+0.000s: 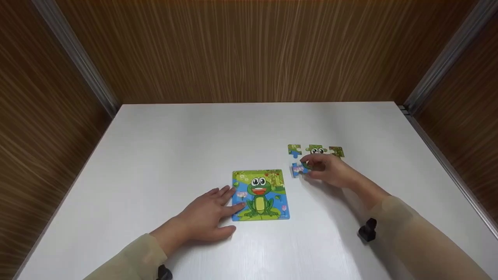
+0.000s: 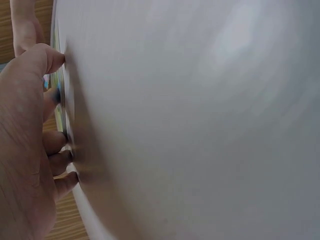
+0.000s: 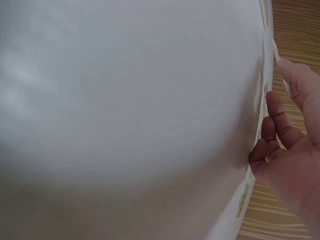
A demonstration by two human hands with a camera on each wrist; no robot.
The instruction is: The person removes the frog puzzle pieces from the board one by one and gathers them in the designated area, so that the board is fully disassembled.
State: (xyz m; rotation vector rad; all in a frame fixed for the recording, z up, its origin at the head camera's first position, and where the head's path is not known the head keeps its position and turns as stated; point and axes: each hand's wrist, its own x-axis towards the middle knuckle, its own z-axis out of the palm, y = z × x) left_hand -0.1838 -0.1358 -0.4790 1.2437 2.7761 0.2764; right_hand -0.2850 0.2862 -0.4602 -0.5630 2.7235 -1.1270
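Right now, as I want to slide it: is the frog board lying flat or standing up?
Flat: the head view shows the frog board face up on the white table.

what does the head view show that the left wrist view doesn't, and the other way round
Only the head view plainly shows the printed frog, the loose puzzle pieces near the right hand, and both sleeves. Only the left wrist view shows the left hand from its palm side. Both show that hand, the white table and wood-grain wall.
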